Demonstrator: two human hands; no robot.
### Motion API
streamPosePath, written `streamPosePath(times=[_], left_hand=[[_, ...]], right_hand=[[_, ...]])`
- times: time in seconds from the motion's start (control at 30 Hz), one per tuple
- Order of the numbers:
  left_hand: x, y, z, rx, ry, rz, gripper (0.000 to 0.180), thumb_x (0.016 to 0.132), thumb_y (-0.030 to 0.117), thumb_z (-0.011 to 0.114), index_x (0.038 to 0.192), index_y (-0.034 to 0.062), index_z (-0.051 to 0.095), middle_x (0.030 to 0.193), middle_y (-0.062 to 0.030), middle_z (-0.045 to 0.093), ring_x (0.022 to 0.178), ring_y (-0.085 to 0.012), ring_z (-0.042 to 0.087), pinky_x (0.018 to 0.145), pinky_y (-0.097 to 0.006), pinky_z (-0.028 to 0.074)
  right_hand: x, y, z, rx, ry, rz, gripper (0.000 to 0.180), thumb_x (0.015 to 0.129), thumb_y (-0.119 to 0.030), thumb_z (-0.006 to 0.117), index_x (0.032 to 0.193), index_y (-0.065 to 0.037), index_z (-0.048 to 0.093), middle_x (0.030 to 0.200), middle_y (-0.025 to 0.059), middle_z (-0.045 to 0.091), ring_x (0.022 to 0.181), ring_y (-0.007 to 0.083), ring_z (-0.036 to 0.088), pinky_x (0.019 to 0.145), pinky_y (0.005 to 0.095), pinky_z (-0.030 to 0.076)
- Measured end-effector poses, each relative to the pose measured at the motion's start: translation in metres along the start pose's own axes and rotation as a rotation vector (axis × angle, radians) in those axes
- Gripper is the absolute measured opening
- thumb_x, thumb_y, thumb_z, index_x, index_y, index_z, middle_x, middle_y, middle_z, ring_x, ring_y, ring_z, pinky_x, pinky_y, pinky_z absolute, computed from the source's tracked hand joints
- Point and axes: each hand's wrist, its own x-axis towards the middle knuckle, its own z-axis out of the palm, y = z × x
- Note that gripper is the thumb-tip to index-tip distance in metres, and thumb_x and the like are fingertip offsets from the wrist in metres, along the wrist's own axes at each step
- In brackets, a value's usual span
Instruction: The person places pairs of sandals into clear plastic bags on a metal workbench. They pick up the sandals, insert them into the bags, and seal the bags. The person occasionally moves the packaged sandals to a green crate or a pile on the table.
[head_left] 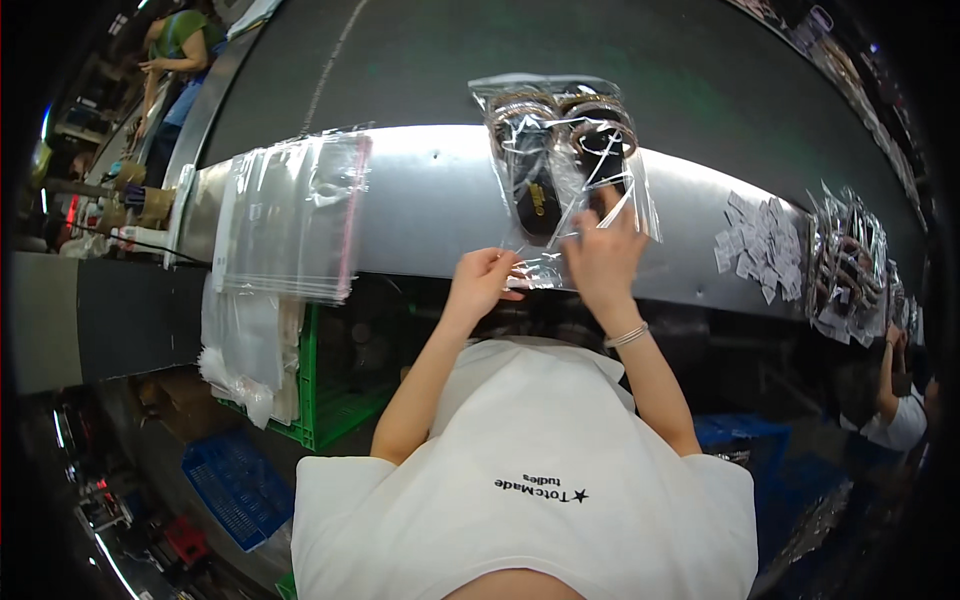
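A clear plastic bag (569, 190) with a pair of dark sandals (537, 185) in it lies in front of me across the metal edge and the dark belt. The sandals have beaded or braided straps at the far end and a gold mark on one insole. My left hand (484, 287) pinches the bag's near edge at its left corner. Over the bag's near right part, my right hand (607, 258) reaches with fingers spread, touching the plastic beside the right sandal; its fingertips are slightly blurred. A bracelet (627, 336) circles my right wrist.
Flat clear bags (290, 215) are stacked on the left. Small white paper labels (762, 245) lie heaped to the right, beside more bagged sandals (848, 265). A green crate (312, 390) stands below the table edge. Other people work at far left (185, 50) and right (905, 415).
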Motion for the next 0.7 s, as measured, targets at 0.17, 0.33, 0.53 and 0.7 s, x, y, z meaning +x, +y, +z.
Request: streamPosePath(times=[0.17,0.33,0.53,0.7], left_hand=[[-0.026,0.008,-0.008,-0.198,0.014,-0.017,0.028,0.095,0.017,0.046,0.095,-0.0069,0.060,0.082,-0.0106,0.065,0.068,-0.0150,0.064,0.059,-0.027,0.056],[-0.031,0.001,-0.010,-0.139,0.058,0.103,0.029,0.095,0.016,0.042,0.096,-0.0078,0.060,0.083,-0.0121,0.066,0.073,-0.0183,0.066,0.061,-0.025,0.054],[-0.031,0.000,-0.011,-0.067,0.038,0.095,0.029,0.095,0.016,0.042,0.095,-0.0053,0.061,0.086,-0.0123,0.067,0.076,-0.0174,0.066,0.067,-0.028,0.056],[-0.034,-0.003,-0.011,-0.027,0.043,0.106,0.029,0.095,0.017,0.042,0.094,-0.0061,0.060,0.084,-0.0125,0.067,0.076,-0.0186,0.067,0.069,-0.026,0.055]], right_hand=[[-0.020,-0.037,0.021,0.455,-0.234,-0.329,0.017,0.073,-0.024,0.069,0.079,-0.010,0.061,0.089,0.0057,0.054,0.092,0.0233,0.050,0.082,0.0393,0.036],[-0.033,-0.037,0.016,0.327,-0.188,-0.609,0.011,0.079,-0.017,0.061,0.080,-0.006,0.059,0.080,0.0062,0.051,0.084,0.0227,0.051,0.075,0.0328,0.040],[-0.026,-0.040,0.016,0.490,-0.189,-0.370,0.011,0.077,-0.015,0.063,0.081,-0.007,0.057,0.080,0.0060,0.051,0.081,0.0230,0.052,0.077,0.0354,0.038],[-0.050,-0.034,-0.003,0.455,-0.193,-0.486,0.023,0.072,-0.019,0.068,0.086,-0.004,0.057,0.080,0.0080,0.050,0.081,0.0238,0.051,0.078,0.0384,0.040]])
